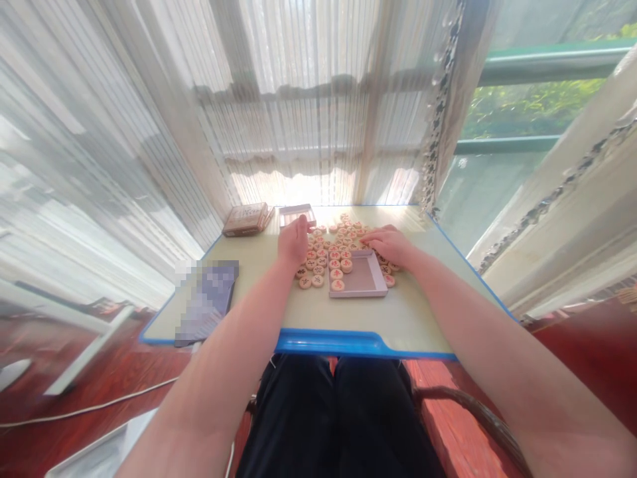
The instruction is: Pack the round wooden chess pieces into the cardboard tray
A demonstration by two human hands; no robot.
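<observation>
Many round wooden Chinese chess pieces [318, 260] with red and black characters lie in a loose heap on the table. In front of the heap sits a shallow open box [365, 293], with several pieces lined up flat along its left side. My left hand [294, 240] is at the heap's left edge, fingers curled and thumb up; whatever it may hold is hidden. My right hand [392, 245] reaches over the right part of the heap, fingers stretched out, fingertips at the pieces behind the box.
Another shallow box [296, 211] lies behind my left hand. Flat brown boxes [246, 219] are stacked at the back left. A dark pixelated item [208, 302] lies on the left of the blue-edged table [413, 325]. Sheer curtains [308, 119] hang just beyond.
</observation>
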